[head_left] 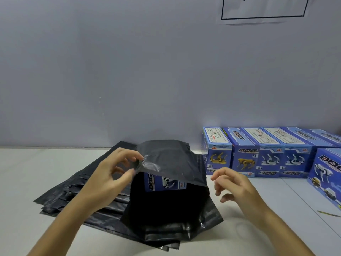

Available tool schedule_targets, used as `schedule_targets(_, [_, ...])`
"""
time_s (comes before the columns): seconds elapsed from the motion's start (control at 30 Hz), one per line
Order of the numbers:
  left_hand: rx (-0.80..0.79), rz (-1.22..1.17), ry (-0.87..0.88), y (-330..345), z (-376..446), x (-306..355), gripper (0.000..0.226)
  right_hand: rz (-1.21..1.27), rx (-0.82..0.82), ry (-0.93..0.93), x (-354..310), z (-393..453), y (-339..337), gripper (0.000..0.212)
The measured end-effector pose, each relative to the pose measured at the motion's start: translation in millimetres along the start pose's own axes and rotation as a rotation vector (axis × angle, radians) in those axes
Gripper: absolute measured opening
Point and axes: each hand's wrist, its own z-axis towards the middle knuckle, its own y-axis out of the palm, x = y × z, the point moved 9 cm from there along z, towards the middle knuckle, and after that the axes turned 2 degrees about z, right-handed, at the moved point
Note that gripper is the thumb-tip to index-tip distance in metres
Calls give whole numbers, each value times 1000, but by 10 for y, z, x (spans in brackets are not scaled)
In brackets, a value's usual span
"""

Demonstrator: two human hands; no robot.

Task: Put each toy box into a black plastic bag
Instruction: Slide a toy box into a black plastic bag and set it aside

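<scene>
Pinching bag flap point(166, 159) with my left hand point(112, 174); right hand point(234, 185) loose, holding nothing. Toy box point(166, 182) half showing; one-sided pull could tip it, slip flap.

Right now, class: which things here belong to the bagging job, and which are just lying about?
Job:
toy box in the open black bag
stack of black bags
boxed toys along the wall
left hand pinching the flap

Lying about:
wall notice
green strip
</scene>
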Motion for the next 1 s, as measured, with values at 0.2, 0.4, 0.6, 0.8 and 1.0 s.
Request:
schedule_targets(0.2, [-96, -38, -34, 140, -279, -285, 48, -152, -142, -33, -11, 4, 82, 59])
schedule_targets(0.4, [-413, 231, -74, 447, -477, -539, 75, -478, -292, 27, 312, 0, 220, 80])
schedule_targets(0.6, [-495, 278, -87, 508, -538, -603, 51, -595, -306, -3, 365, -8, 206, 67])
schedule_targets(0.8, [-352, 97, -77, 362, -452, -452, 45, -428, -229, -22, 304, 27, 176, 44])
schedule_targets(1.0, [-33, -228, -162, -24, -375, -537, 22, -117, 20, -80, 182, 72, -44, 23])
